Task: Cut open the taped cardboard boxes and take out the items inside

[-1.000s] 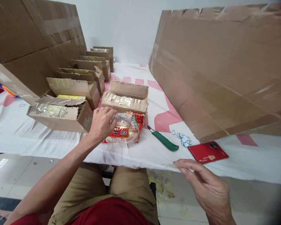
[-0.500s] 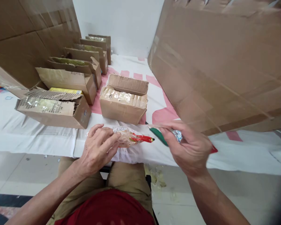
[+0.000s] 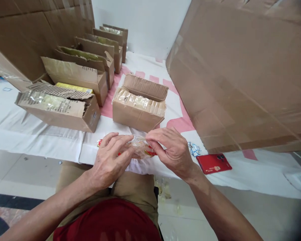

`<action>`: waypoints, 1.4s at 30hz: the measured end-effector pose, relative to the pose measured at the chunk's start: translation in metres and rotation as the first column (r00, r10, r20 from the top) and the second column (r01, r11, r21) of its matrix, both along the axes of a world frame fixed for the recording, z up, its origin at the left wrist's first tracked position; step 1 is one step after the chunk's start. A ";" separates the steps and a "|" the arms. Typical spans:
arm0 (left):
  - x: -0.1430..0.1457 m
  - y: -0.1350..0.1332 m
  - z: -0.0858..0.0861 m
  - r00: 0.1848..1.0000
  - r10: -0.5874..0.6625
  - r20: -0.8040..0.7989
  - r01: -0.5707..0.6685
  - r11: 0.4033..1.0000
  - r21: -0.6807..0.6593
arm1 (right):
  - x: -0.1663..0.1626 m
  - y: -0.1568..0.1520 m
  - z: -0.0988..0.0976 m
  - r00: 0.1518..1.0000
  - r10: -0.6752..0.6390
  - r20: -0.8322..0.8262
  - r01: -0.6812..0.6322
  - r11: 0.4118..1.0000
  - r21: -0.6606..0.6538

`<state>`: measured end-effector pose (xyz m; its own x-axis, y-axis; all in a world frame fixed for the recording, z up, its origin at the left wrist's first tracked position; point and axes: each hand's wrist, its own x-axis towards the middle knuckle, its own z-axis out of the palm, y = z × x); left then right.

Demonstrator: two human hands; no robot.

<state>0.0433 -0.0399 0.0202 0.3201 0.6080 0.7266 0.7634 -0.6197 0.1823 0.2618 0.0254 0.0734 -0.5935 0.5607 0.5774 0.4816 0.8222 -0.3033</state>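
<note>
A packet in crinkled clear plastic, with red parts and a printed white label, lies at the table's front edge. My left hand is closed over its left side, the fingers bent across the plastic. From the right, my right hand reaches in with thumb and fingertips pinched together at the packet's upper right edge. What sits in that pinch is hidden or too thin to make out. Directly behind the packet is an open cardboard box with tape over its front top.
A red phone lies right of my right hand. Several small cardboard boxes line the left side. Large cardboard sheets stand left and right. White cloth with pink shapes covers the table.
My right hand has moved left to the packet; it was apart from it before. The red phone now shows fully. A green object beside the right hand is no longer visible.
</note>
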 end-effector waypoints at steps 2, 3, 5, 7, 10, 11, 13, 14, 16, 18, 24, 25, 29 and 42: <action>0.001 0.000 0.001 1.000 -0.015 0.005 0.015 1.000 -0.022 | 0.001 0.001 -0.001 0.999 0.025 0.022 -0.025 1.000 -0.009; 0.001 0.001 0.002 1.000 -0.027 0.005 0.027 0.999 -0.034 | 0.002 0.001 -0.002 0.999 0.037 0.031 -0.036 0.999 -0.015; 0.002 0.003 0.004 0.999 -0.050 0.007 0.051 0.997 -0.061 | 0.004 0.002 -0.003 0.997 0.054 0.047 -0.052 0.998 -0.031; 0.003 0.004 0.007 0.998 -0.066 0.022 0.067 0.994 -0.088 | 0.005 0.002 -0.003 0.996 0.062 0.057 -0.060 0.997 -0.048; 0.002 0.007 0.009 0.995 -0.084 0.049 0.089 0.990 -0.106 | 0.006 0.002 -0.002 0.994 0.081 0.072 -0.076 0.994 -0.075; 0.002 0.008 0.009 0.995 -0.092 0.048 0.096 0.990 -0.105 | 0.007 0.003 -0.002 0.993 0.094 0.075 -0.088 0.993 -0.084; 0.002 0.009 0.009 0.993 -0.109 0.035 0.111 0.989 -0.099 | 0.008 0.004 -0.002 0.989 0.122 0.081 -0.113 0.988 -0.107; 0.002 0.009 0.010 0.993 -0.120 0.025 0.121 0.988 -0.096 | 0.008 0.004 -0.002 0.988 0.132 0.084 -0.121 0.985 -0.122; 0.002 0.010 0.011 0.992 -0.129 0.004 0.128 0.988 -0.088 | 0.008 0.005 -0.002 0.986 0.141 0.094 -0.126 0.981 -0.148; 0.002 0.011 0.013 0.992 -0.121 -0.020 0.119 0.989 -0.083 | 0.009 0.005 -0.001 0.984 0.141 0.106 -0.122 0.977 -0.172; 0.002 0.016 0.017 0.977 -0.210 -0.023 0.207 0.972 -0.114 | 0.008 0.007 0.001 0.980 0.170 0.101 -0.147 0.968 -0.202; 0.002 0.017 0.017 0.976 -0.218 -0.022 0.214 0.970 -0.114 | 0.008 0.007 0.002 0.979 0.177 0.101 -0.153 0.965 -0.212; 0.004 0.021 0.020 0.975 -0.221 -0.012 0.219 0.972 -0.086 | 0.011 0.009 0.004 0.973 0.211 0.095 -0.182 0.950 -0.253; -0.001 0.028 0.012 0.977 -0.211 0.021 0.212 0.972 -0.105 | 0.022 0.005 0.003 0.969 0.212 0.129 -0.179 0.957 -0.229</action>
<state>0.0420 -0.0119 0.0321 0.4429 0.6007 0.6656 0.6151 -0.7437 0.2619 0.2841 0.0306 0.0760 -0.7745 0.5255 0.3521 0.3715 0.8284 -0.4191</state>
